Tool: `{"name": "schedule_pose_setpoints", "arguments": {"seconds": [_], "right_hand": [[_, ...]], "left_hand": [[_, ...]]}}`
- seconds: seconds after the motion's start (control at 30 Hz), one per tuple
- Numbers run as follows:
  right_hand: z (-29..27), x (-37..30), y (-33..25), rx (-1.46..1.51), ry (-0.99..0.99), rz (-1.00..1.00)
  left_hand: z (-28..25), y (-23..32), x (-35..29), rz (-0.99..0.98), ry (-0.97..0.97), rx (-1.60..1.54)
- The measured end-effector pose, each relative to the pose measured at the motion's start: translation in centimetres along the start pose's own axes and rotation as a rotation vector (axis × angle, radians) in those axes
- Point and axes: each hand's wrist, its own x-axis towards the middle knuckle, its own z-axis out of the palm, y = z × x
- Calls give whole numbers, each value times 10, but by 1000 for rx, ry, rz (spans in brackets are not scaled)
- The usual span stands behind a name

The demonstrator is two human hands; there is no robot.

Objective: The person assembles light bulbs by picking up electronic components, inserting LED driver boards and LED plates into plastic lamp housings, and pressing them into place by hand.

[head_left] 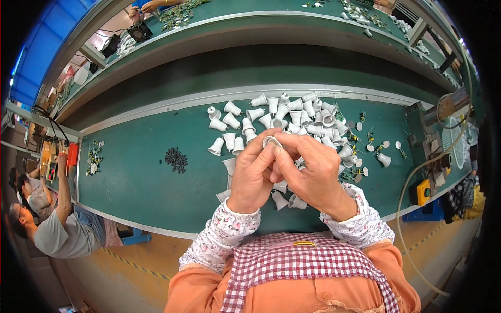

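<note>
Both my hands meet over the middle of the green table, closed around one white lamp housing [271,141] whose round open rim faces up. My left hand [252,175] wraps it from the left, thumb near the rim. From the other side my right hand [312,167] pinches it, thumb and forefinger at the rim. The fingers hide most of its body, and I cannot make out whether anything sits inside. Just beyond and around my hands lie many bell-shaped white lamp housings [229,140], some upright and others on their sides.
A pile of small black parts [176,160] lies left of my hands. Wired circuit boards with round discs [94,157] lie far left, and more boards [370,147] at right. A metal press [425,122] stands at the right end. A co-worker [65,229] sits at left.
</note>
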Motion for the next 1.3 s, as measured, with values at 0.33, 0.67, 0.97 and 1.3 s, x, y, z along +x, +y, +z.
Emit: {"name": "schedule_pose_setpoints", "arguments": {"seconds": [0.33, 0.67, 0.97, 1.3], "right_hand": [[-13, 7, -4, 109, -96, 55], [-34, -2, 35, 596, 41, 536], [-39, -2, 44, 930, -146, 732], [-40, -3, 42, 944, -224, 723]], "left_hand": [[-3, -9, 7, 22, -64, -101], [-5, -8, 16, -127, -317, -524], [-6, -10, 16, -97, -383, -343], [-12, -6, 12, -103, -416, -299]]}}
